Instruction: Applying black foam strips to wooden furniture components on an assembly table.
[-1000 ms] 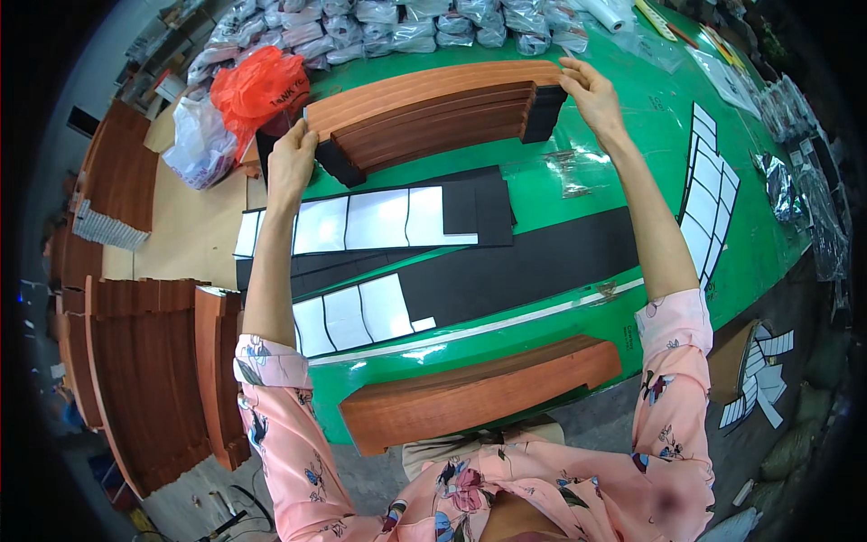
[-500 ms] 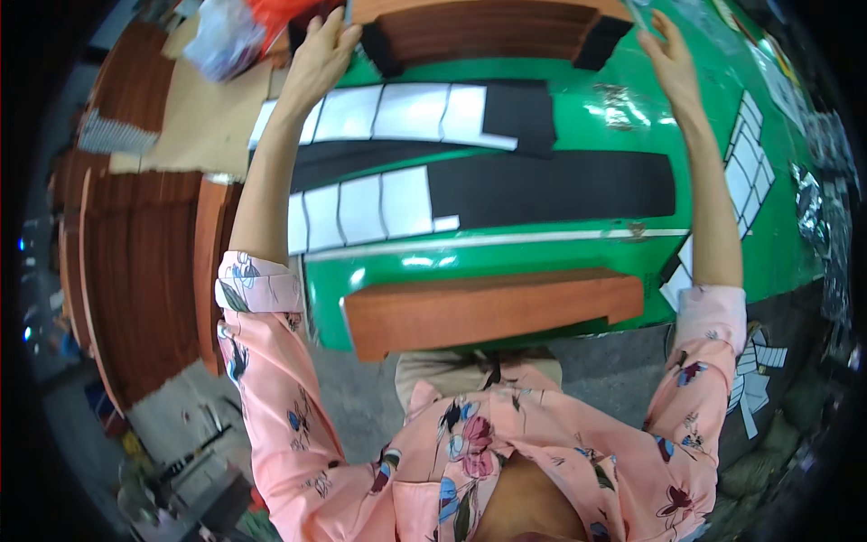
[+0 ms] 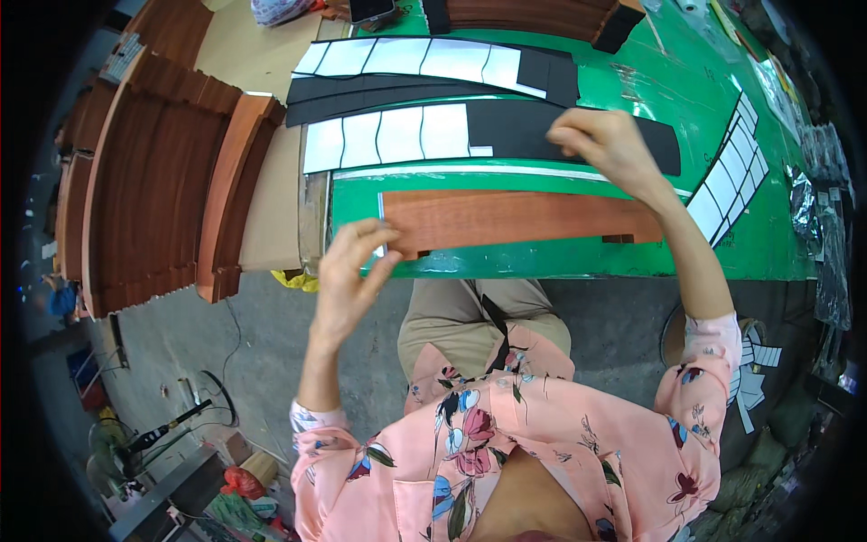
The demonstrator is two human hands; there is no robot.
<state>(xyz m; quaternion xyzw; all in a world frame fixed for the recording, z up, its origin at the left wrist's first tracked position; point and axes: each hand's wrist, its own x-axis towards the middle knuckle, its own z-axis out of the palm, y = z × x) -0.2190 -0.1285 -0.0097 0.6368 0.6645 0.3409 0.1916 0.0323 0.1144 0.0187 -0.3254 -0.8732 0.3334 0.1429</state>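
A long brown wood-grain panel [image 3: 515, 217] with short blocks at its ends lies along the near edge of the green table. At its left end is my left hand [image 3: 348, 275], with fingers and thumb closed around that end. My right hand [image 3: 610, 149] hovers over a black strip [image 3: 578, 135] behind the panel. Its fingers are curled into a pinch; whether anything small sits between them is hidden. White backing pieces [image 3: 406, 131] cover the strip's left part. Farther back, more black strips [image 3: 551, 77] with white pieces overlap one another.
Another brown panel with black ends [image 3: 533, 20] lies at the table's far side. Stacked brown panels [image 3: 153, 181] stand on the left by cardboard [image 3: 271, 208]. A sheet of white pieces [image 3: 727, 181] lies on the right. Plastic wrapping [image 3: 826, 163] hangs beyond the table's right edge.
Both hands have come back from the far panel with black ends. My left hand now grips the near panel's left end; my right hand is above the near black strip. The whole view has shifted.
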